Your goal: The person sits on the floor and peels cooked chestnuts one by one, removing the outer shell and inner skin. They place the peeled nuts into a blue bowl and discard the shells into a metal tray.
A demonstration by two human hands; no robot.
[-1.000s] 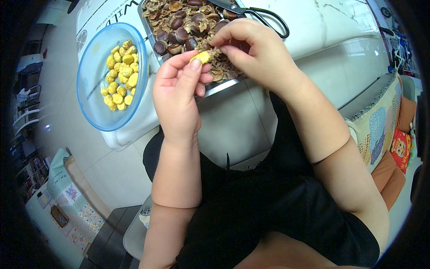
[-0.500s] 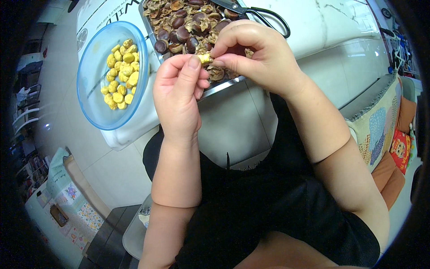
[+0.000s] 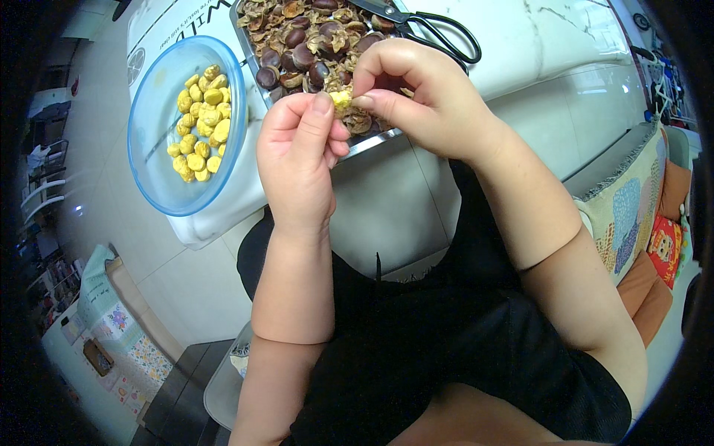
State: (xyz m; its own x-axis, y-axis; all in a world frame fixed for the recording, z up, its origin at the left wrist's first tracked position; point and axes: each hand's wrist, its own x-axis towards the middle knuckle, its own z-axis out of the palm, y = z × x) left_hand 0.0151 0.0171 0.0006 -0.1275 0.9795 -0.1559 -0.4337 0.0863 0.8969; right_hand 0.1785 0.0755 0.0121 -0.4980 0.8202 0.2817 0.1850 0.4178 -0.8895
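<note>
A small yellow peeled chestnut (image 3: 341, 99) is pinched between the thumb and fingers of my left hand (image 3: 297, 160). At its right end, the thumb and bent forefinger of my right hand (image 3: 439, 100) close on it; their tips partly hide what they grip. Both hands are over the near edge of a metal tray (image 3: 372, 144), which is heaped with brown shells and whole dark chestnuts (image 3: 303, 56). To the left, a clear blue-rimmed glass bowl (image 3: 152, 141) holds several peeled yellow chestnuts (image 3: 202, 123).
Black-handled scissors (image 3: 401, 16) lie across the tray's far right corner, with their handles over the white marbled tabletop (image 3: 543, 37). A patterned throw (image 3: 621, 201) covers a seat at the right. Grey floor tiles (image 3: 387, 208) show below the table edge.
My right hand has drawn slightly left and down, and its fingers have shifted at the chestnut. The scissor handles seem to have moved a little. My left hand has barely moved.
</note>
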